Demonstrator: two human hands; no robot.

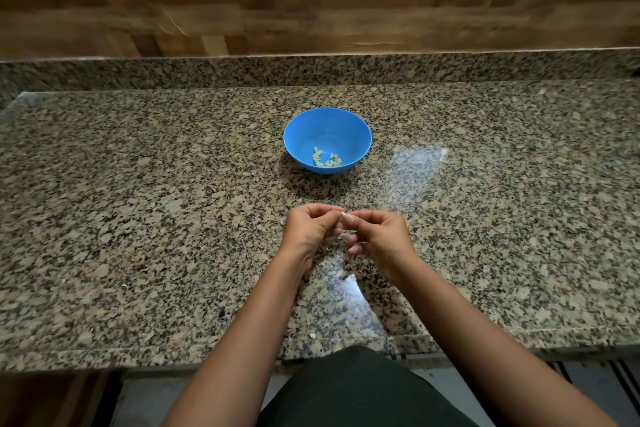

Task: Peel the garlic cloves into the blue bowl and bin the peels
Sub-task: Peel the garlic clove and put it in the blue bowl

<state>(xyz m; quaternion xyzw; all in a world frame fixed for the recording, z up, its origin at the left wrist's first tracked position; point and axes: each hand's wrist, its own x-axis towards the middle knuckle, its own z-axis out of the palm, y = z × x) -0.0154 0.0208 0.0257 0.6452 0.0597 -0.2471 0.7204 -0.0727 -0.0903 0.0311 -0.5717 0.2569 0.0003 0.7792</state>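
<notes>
Head view, left to right. A peel scrap (pixel 124 285) lay pale on the table (pixel 138 218), well left of the hands. A few more flecks sat near the front edge, too small to identify.

The left hand (pixel 308 229) was curled, its fingers (pixel 325 210) pinching the left end of the garlic clove (pixel 346 217). The clove sat in the air just above the table, midway between the two hands. It was small and pale, mostly hidden by fingertips. Its long axis looked roughly left-right, across the body, but that is not certain. How much skin remained cannot be told.

The right hand (pixel 384 236) was also curled, thumb and forefinger pinching the clove's right end, the other fingers tucked under and slightly blurred.

The blue bowl (pixel 291 135) stood upright straight ahead of the hands, apart from them and a touch left of the clove. Peeled cloves (pixel 325 160), yellowish, were grouped at its near inner wall.

Judgement: this was mid-peel. The drop into the bowl would be a short forward reach, with the left hand marginally nearer. No bin was in view, so the peel disposal route is unknown.
</notes>
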